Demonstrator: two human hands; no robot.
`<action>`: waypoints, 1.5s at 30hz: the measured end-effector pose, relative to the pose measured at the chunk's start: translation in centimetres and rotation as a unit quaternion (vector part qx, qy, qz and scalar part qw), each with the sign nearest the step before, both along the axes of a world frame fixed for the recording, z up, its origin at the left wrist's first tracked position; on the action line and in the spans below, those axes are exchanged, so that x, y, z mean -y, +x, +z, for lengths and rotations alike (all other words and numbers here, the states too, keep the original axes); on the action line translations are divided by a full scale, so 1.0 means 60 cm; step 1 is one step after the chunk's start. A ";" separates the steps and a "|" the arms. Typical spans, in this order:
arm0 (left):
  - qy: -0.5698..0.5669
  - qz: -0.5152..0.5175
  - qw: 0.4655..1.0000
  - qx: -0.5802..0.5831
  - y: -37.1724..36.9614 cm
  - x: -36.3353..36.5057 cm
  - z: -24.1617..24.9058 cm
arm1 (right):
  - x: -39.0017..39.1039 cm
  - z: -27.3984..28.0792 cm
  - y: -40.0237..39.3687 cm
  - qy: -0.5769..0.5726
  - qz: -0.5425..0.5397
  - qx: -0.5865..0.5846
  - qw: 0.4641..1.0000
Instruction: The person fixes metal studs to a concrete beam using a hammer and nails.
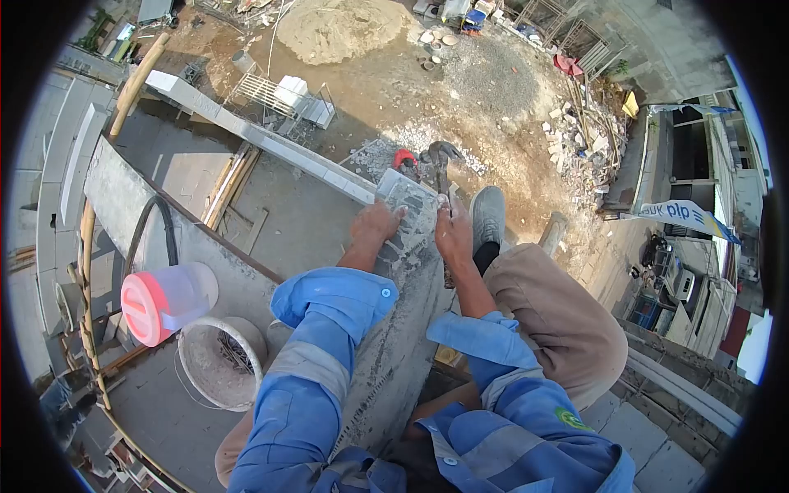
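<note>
At right, “plp” banner (682, 213), hands (376, 223) (454, 230) with block (409, 195), hammer (441, 154)

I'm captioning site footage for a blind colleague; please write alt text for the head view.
The left hand holds a grey-smeared block while the right hand grips a hammer, above a construction yard with a sand heap. At left, a pink-lidded container sits beside a bucket.

You have gravel (496, 82) at one o'clock, rubble (570, 138) at two, a banner (680, 216) at three, and a jug (171, 301) between eight and nine.
</note>
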State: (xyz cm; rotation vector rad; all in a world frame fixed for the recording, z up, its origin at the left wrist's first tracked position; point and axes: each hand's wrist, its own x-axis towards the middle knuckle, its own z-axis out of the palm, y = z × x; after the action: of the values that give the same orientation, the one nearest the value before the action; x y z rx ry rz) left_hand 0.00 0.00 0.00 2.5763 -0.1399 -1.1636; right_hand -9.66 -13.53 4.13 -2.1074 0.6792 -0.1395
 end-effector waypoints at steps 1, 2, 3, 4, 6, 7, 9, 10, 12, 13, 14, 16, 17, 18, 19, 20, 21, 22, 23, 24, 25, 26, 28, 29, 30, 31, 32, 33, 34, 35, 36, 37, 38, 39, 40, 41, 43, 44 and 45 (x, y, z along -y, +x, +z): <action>0.001 0.000 1.000 0.005 0.002 0.001 0.002 | -0.002 0.013 0.005 0.005 -0.013 0.039 0.999; 0.003 0.000 1.000 0.007 0.000 0.002 0.003 | -0.006 0.018 0.005 0.010 -0.026 0.077 0.997; 0.009 0.001 0.999 -0.034 -0.055 -0.006 0.005 | -0.019 0.030 -0.044 0.015 -0.025 0.035 0.999; 0.013 0.000 0.999 -0.034 -0.051 -0.008 0.005 | -0.030 0.029 -0.043 0.004 -0.036 0.034 0.999; 0.016 0.001 0.999 -0.028 -0.039 -0.012 0.005 | -0.031 -0.005 -0.038 -0.008 -0.046 0.039 0.998; 0.015 0.001 1.000 -0.024 -0.034 -0.012 0.002 | -0.024 -0.058 -0.041 -0.015 0.004 -0.035 0.999; 0.009 -0.002 1.000 -0.020 -0.032 -0.006 0.000 | -0.014 -0.083 -0.045 -0.026 0.051 -0.109 0.992; 0.008 -0.004 1.000 -0.009 -0.025 -0.004 -0.001 | -0.016 -0.081 -0.041 -0.028 0.032 -0.080 0.996; 0.008 0.000 1.000 -0.003 -0.018 -0.003 -0.003 | -0.019 -0.064 -0.032 -0.028 0.020 -0.057 0.998; 0.002 -0.001 1.000 -0.003 -0.008 0.000 0.004 | -0.020 -0.032 -0.021 -0.013 0.009 -0.040 0.999; -0.004 -0.002 1.000 -0.004 -0.006 0.000 0.011 | -0.022 -0.014 -0.019 0.004 -0.002 -0.025 1.000; 0.003 -0.007 1.000 -0.001 -0.004 0.000 0.003 | -0.022 -0.021 -0.013 -0.005 -0.003 0.022 1.000; 0.009 -0.012 1.000 -0.002 -0.005 0.001 -0.001 | -0.021 -0.024 -0.013 -0.014 -0.003 0.065 0.998; 0.008 -0.011 1.000 -0.002 -0.004 0.001 0.001 | -0.021 -0.018 -0.014 -0.015 -0.003 0.066 0.998; 0.005 -0.008 1.000 0.000 -0.004 0.000 0.003 | -0.022 -0.013 -0.016 0.009 -0.005 0.032 0.999; 0.002 -0.005 1.000 0.001 -0.006 -0.001 0.004 | -0.024 -0.009 -0.021 0.034 -0.007 -0.002 0.999; 0.002 -0.004 1.000 0.001 -0.008 -0.002 0.005 | -0.026 -0.015 -0.030 0.034 -0.006 -0.002 0.999; -0.001 0.000 1.000 0.006 -0.009 -0.003 0.006 | -0.029 -0.026 -0.039 0.042 -0.017 -0.002 0.999; -0.004 0.004 1.000 0.013 -0.009 -0.003 0.008 | -0.031 -0.037 -0.049 0.050 -0.028 -0.001 0.998; -0.003 0.004 1.000 0.017 -0.009 -0.004 0.005 | -0.033 -0.039 -0.059 0.051 -0.028 0.003 0.998; -0.003 -0.005 1.000 0.028 -0.010 -0.004 0.002 | -0.034 -0.041 -0.071 0.052 -0.030 0.008 0.998; -0.003 -0.013 0.999 0.039 -0.009 -0.003 -0.001 | -0.034 -0.043 -0.080 0.054 -0.032 0.013 0.998; -0.024 -0.017 0.999 0.029 -0.005 -0.011 -0.012 | -0.034 -0.051 -0.098 0.038 -0.049 -0.011 0.998; -0.045 -0.017 0.999 0.014 -0.003 -0.017 -0.017 | -0.033 -0.056 -0.105 0.023 -0.063 -0.039 0.997; -0.044 -0.022 0.999 0.020 -0.001 -0.024 -0.025 | -0.029 -0.060 -0.111 0.025 -0.067 -0.034 0.997; -0.068 -0.033 0.997 0.018 0.000 -0.035 -0.027 | -0.027 -0.063 -0.116 0.011 -0.069 -0.051 0.996; -0.091 -0.044 0.995 0.015 0.002 -0.052 -0.029 | -0.025 -0.067 -0.121 -0.001 -0.070 -0.069 0.995; -0.086 -0.048 0.995 0.021 0.006 -0.070 -0.018 | -0.024 -0.061 -0.123 0.004 -0.073 -0.063 0.995; -0.071 -0.091 0.993 0.005 0.009 -0.090 0.001 | -0.023 -0.052 -0.126 0.027 -0.069 -0.091 0.993; -0.056 -0.132 0.990 -0.014 0.008 -0.110 0.020 | -0.022 -0.043 -0.131 0.050 -0.064 -0.119 0.990; -0.052 -0.134 0.990 -0.010 0.001 -0.131 0.047 | -0.022 -0.044 -0.134 0.054 -0.064 -0.115 0.990; -0.058 -0.122 0.991 -0.005 -0.014 -0.155 0.081 | -0.023 -0.051 -0.136 0.057 -0.066 -0.113 0.990; -0.064 -0.111 0.992 0.002 -0.029 -0.179 0.113 | -0.024 -0.056 -0.138 0.060 -0.066 -0.110 0.990; -0.059 -0.110 0.992 0.006 -0.044 -0.206 0.141 | -0.023 -0.056 -0.136 0.065 -0.065 -0.105 0.990; -0.071 -0.092 0.992 -0.043 -0.061 -0.234 0.166 | -0.021 -0.055 -0.133 0.069 -0.062 -0.096 0.991; -0.081 -0.070 0.990 -0.094 -0.076 -0.261 0.184 | -0.022 -0.056 -0.131 0.074 -0.056 -0.088 0.992; -0.078 -0.062 0.991 -0.086 -0.108 -0.316 0.205 | -0.020 -0.034 -0.123 0.082 -0.065 -0.061 0.993; -0.081 -0.057 0.992 -0.081 -0.140 -0.352 0.217 | -0.018 -0.027 -0.119 0.099 -0.067 -0.060 0.991; -0.065 -0.032 0.993 -0.091 -0.168 -0.377 0.239 | -0.018 -0.028 -0.115 0.117 -0.066 -0.062 0.989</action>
State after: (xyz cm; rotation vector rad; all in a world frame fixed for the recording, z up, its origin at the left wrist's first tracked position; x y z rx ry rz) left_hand -10.08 22.60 14.36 2.3554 -0.2493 -1.3590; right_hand -16.57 -12.48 2.44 -1.8573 0.8672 -0.0014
